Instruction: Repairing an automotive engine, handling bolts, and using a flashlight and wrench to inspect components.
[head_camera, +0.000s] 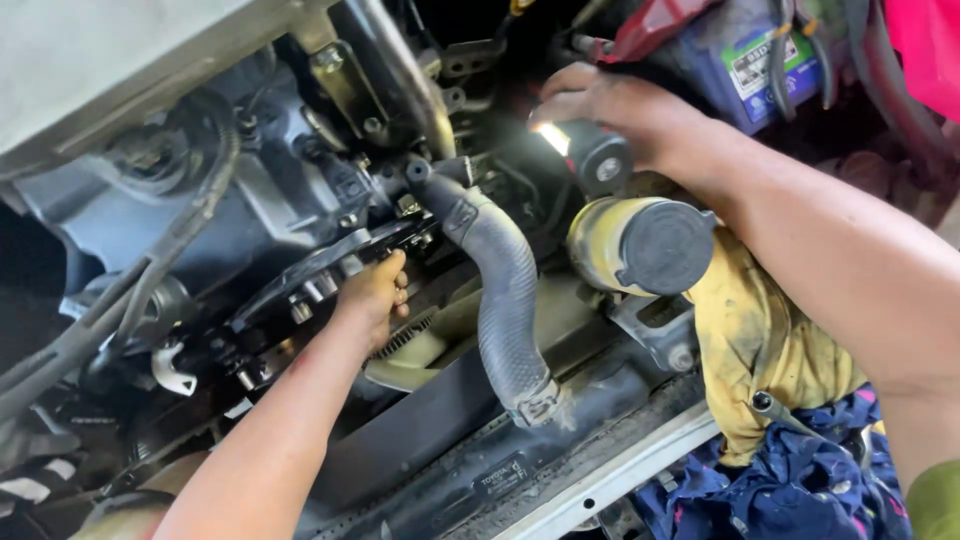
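Left hand (378, 292) reached down into the engine bay, its fingers curled against the bolted pulley (300, 290); whether they gripped anything I couldn't tell. Just right of it, a black radiator hose (503, 300) curved down to a clamp (537, 405). Further right stood a yellowed reservoir (640, 243) with a black cap. Above that, the right hand (610, 105) was closed around a lit flashlight (590, 152), with a yellow rag (770, 340) below its forearm.
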